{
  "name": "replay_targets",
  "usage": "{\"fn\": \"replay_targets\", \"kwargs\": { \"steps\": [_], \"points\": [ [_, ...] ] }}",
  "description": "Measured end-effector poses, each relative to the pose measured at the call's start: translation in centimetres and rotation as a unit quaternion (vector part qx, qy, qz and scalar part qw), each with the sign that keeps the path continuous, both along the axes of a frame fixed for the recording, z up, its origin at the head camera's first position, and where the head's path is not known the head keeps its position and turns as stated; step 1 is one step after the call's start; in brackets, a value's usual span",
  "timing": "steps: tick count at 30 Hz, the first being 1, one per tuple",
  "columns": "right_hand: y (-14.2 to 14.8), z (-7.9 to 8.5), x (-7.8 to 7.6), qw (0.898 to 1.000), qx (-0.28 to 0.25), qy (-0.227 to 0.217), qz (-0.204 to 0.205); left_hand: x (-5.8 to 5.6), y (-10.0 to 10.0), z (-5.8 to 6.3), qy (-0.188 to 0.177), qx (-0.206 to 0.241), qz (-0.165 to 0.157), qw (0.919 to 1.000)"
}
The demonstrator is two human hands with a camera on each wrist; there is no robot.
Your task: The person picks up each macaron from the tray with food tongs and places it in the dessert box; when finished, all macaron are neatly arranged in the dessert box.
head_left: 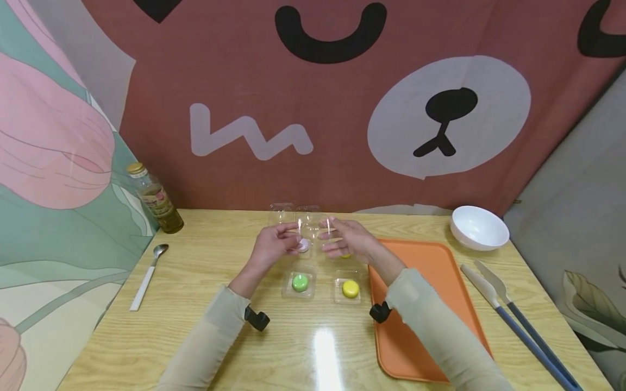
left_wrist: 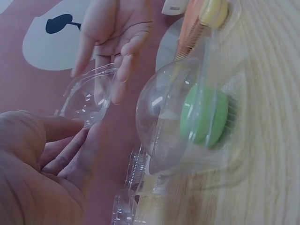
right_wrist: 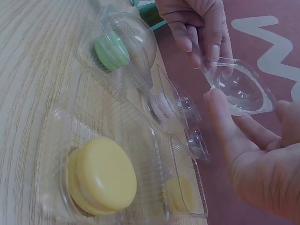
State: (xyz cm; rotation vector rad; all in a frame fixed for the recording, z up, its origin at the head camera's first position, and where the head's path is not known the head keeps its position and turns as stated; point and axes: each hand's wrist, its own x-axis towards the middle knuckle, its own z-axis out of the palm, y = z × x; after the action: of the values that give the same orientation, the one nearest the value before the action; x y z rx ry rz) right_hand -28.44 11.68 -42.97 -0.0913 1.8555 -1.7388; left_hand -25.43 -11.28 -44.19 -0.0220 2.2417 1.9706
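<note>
Above the table's far middle, my left hand [head_left: 275,244] pinches the rim of a clear plastic domed lid [right_wrist: 241,89] between thumb and fingers. On the lid's other side, my right hand [head_left: 349,239] holds its edge with thumb and fingertips, fingers spread. Nearer the front, a green macaron [head_left: 300,282] sits in a clear box with a dome over it. To its right lies a yellow macaron [head_left: 350,289] in a clear plastic box. Partly hidden behind the hands are a pale macaron [head_left: 304,245] and a second yellow macaron [right_wrist: 180,194].
An orange tray [head_left: 415,336] lies to the right, partly under my right forearm. Beyond it are a white bowl [head_left: 479,228] and two blue-handled knives [head_left: 518,331]. On the left stand an oil bottle [head_left: 158,201] and a white-handled spoon [head_left: 148,279] lying flat.
</note>
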Motion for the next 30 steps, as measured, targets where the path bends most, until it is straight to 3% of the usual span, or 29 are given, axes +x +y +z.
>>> {"fn": "replay_targets", "kwargs": {
  "steps": [12, 16, 25, 30],
  "points": [
    [0.38, 0.28, -0.06, 0.999, -0.018, 0.018, 0.024, 0.24, 0.39, -0.08, 0.112, -0.075, 0.014, 0.9908],
    [0.54, 0.37, 0.01, 0.998, -0.033, 0.028, 0.036, 0.27, 0.28, -0.16, 0.118, -0.078, 0.011, 0.9899],
    [0.91, 0.04, -0.01, 0.994, -0.085, 0.061, 0.029, 0.35, 0.12, 0.01, 0.118, -0.137, -0.008, 0.9834],
    [0.73, -0.07, 0.18, 0.992, -0.08, 0.084, 0.045, 0.49, 0.0, -0.01, 0.119, -0.139, 0.01, 0.983]
  ]
}}
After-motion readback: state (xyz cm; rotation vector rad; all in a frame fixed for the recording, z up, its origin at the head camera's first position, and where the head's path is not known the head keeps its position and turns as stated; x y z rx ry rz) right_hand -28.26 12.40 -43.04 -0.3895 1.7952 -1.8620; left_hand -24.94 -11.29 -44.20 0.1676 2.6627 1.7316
